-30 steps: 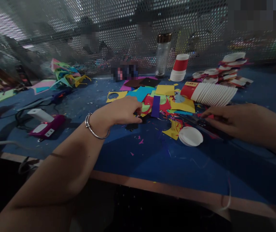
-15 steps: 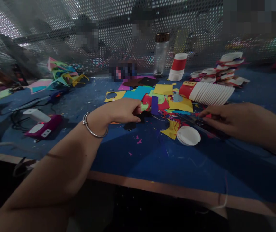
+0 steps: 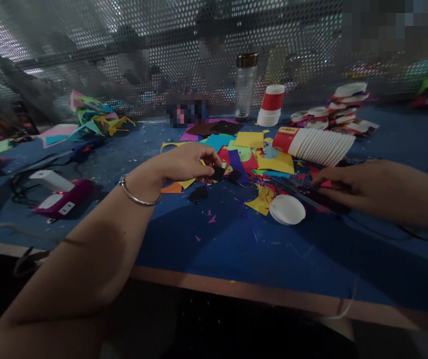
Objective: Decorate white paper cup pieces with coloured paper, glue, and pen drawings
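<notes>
My left hand (image 3: 187, 162), with a silver bangle at the wrist, pinches a small piece of black paper (image 3: 218, 173) between thumb and fingertips. Another black scrap (image 3: 198, 194) lies below it on the blue table. To its right is a heap of coloured paper cuttings, including a dark blue strip (image 3: 238, 164) and a yellow piece (image 3: 276, 162). My right hand (image 3: 352, 184) hovers low, fingers loosely bent and apart, over a long dark object (image 3: 307, 192) whose kind I cannot make out. A white paper disc or cup base (image 3: 287, 209) lies in front.
Nested paper cups (image 3: 319, 144) lie on their side behind my right hand. An upright cup stack (image 3: 272, 104) and a clear bottle (image 3: 246, 87) stand at the back. A purple power socket (image 3: 64, 197) with cables is at left. The table's front edge (image 3: 199, 279) runs below.
My left hand has lifted a black paper piece from the heap, its fingers now raised and turned. The dark blue strip has tilted. My right hand stays near the dark object; the view shifts slightly.
</notes>
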